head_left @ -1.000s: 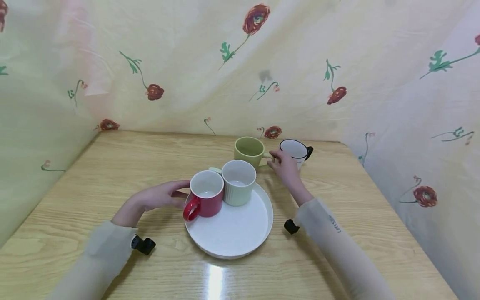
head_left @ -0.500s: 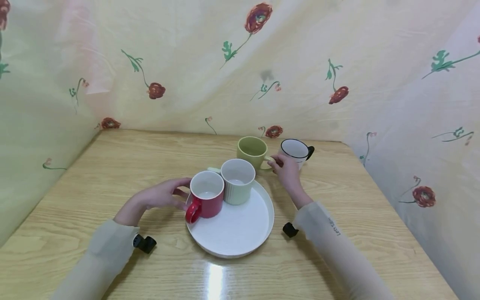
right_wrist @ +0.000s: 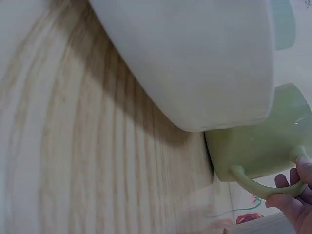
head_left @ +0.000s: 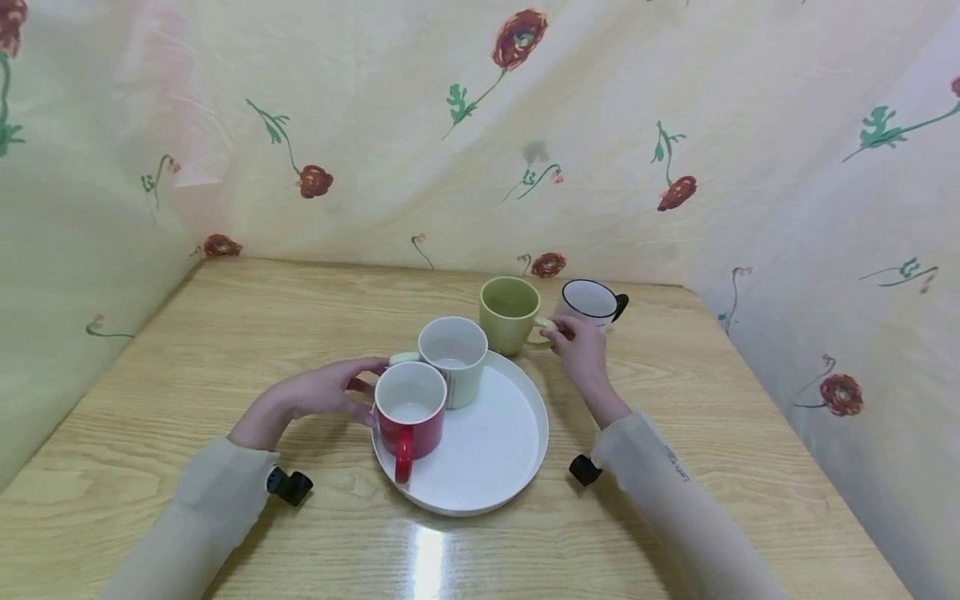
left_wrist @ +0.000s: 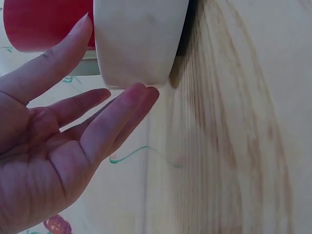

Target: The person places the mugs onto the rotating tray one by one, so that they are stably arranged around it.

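Observation:
My right hand (head_left: 583, 354) pinches the handle of a green mug (head_left: 504, 321), which stands upright at the back rim of a round white tray (head_left: 491, 467). In the right wrist view the fingers curl round that handle (right_wrist: 261, 189); whether the mug's base touches the table is unclear. On the tray's left side are a red mug (head_left: 420, 429) with a white inside and a pale ribbed mug (head_left: 468, 383), side by side. My left hand (head_left: 322, 392) is at the tray's left edge, fingers mostly straight, fingertips at the tray wall (left_wrist: 141, 44), thumb by the red mug.
A white mug (head_left: 588, 302) with a black rim and black handle stands behind my right hand. The wooden table (head_left: 262, 317) meets flowered cloth (head_left: 390, 125) at the back and sides. The tray's front and right parts show bare white.
The red mug has turned, its handle swinging round to the front. The pale mug has shifted left. The green mug has come slightly right and nearer, with my right hand on its handle.

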Demonstrator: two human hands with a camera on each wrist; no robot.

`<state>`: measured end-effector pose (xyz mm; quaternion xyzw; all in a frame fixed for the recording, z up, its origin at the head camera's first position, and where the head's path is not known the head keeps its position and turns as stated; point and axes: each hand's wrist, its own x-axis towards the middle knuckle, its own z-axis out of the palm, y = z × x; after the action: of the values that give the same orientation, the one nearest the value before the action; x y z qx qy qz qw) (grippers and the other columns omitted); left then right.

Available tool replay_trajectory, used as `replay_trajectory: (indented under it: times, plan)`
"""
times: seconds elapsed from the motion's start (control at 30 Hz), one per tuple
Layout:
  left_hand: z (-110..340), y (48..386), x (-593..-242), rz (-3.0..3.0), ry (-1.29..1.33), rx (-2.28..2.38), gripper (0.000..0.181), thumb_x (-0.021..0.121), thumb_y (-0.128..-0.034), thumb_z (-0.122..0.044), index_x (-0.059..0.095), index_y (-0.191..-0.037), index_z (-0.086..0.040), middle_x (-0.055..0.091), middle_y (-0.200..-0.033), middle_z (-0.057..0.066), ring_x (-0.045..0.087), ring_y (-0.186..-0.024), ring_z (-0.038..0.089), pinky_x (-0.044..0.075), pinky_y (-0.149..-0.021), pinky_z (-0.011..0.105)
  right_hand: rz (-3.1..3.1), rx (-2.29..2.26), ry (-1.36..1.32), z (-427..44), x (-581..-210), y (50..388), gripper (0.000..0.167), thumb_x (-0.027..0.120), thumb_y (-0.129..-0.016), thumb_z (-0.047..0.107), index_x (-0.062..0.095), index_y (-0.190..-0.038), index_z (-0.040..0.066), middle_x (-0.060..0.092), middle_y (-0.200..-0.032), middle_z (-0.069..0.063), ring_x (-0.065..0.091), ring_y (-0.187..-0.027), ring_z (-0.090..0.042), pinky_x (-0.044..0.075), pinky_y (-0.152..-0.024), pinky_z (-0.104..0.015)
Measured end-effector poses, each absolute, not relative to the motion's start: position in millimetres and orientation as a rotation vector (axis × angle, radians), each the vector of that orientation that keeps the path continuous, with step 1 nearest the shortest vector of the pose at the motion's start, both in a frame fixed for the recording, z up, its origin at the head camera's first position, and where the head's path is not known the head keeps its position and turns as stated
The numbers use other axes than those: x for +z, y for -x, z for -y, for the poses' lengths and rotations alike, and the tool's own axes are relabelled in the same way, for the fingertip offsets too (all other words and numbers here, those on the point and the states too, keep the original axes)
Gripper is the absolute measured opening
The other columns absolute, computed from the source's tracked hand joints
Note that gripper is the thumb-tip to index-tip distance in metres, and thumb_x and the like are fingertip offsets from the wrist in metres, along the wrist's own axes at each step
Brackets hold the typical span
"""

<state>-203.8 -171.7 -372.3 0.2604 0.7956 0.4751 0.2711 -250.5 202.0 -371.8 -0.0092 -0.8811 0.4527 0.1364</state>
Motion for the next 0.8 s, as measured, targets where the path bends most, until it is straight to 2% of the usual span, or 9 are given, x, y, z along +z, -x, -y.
replay_trajectory:
  times: [0.17, 0.37, 0.53, 0.7, 0.8]
  plan:
    - [172.1, 204.2, -372.6, -2.127, -0.703, 1.297, 0.078, 0.077, -0.0798, -0.006, 0.035, -0.146, 0.0, 0.045, -0.136, 0.025, 0.054, -0.121, 0.04, 0.056, -0.092, 0.038, 2.549, 1.336, 0.065, -209.4, -368.8, 244.3, 0.025, 0.068, -0.09, 0.01, 0.069, -0.11, -0.004, 0.071, -0.102, -0.024, 0.055, -0.071, 0.006, 0.051, -0.063, -0.008]
    - [171.5, 203.9, -373.4, -2.104, -0.701, 1.302, 0.081, 0.076, -0.0802, -0.007, 0.032, -0.149, -0.002, 0.039, -0.144, 0.025, 0.051, -0.126, 0.042, 0.054, -0.096, 0.041, 2.532, 1.353, 0.061, -217.4, -358.0, 233.2, 0.027, 0.068, -0.09, 0.012, 0.068, -0.112, -0.004, 0.07, -0.107, -0.025, 0.058, -0.075, 0.006, 0.055, -0.066, -0.011]
    - [171.7, 204.1, -372.7, -2.107, -0.714, 1.294, 0.082, 0.076, -0.0805, -0.007, 0.032, -0.149, -0.003, 0.04, -0.144, 0.025, 0.052, -0.126, 0.042, 0.052, -0.098, 0.042, 2.513, 1.427, 0.067, -220.4, -343.2, 220.8, 0.032, 0.067, -0.09, 0.013, 0.066, -0.116, -0.005, 0.068, -0.11, -0.026, 0.061, -0.077, 0.007, 0.057, -0.071, -0.014]
    - [171.2, 204.8, -373.0, -2.106, -0.718, 1.292, 0.081, 0.076, -0.0808, -0.007, 0.032, -0.149, -0.004, 0.041, -0.144, 0.025, 0.052, -0.126, 0.042, 0.052, -0.098, 0.043, 2.517, 1.443, 0.057, -221.6, -330.5, 206.0, 0.033, 0.069, -0.09, 0.015, 0.067, -0.117, -0.004, 0.069, -0.108, -0.022, 0.061, -0.077, 0.009, 0.057, -0.07, -0.014]
    - [171.1, 204.7, -373.9, -2.108, -0.71, 1.284, 0.081, 0.076, -0.0809, -0.007, 0.033, -0.149, -0.005, 0.041, -0.144, 0.024, 0.052, -0.126, 0.041, 0.052, -0.099, 0.044, 2.514, 1.471, 0.041, -221.8, -327.4, 198.7, 0.032, 0.07, -0.088, 0.014, 0.068, -0.115, -0.004, 0.071, -0.1, -0.013, 0.062, -0.077, 0.007, 0.057, -0.069, -0.014]
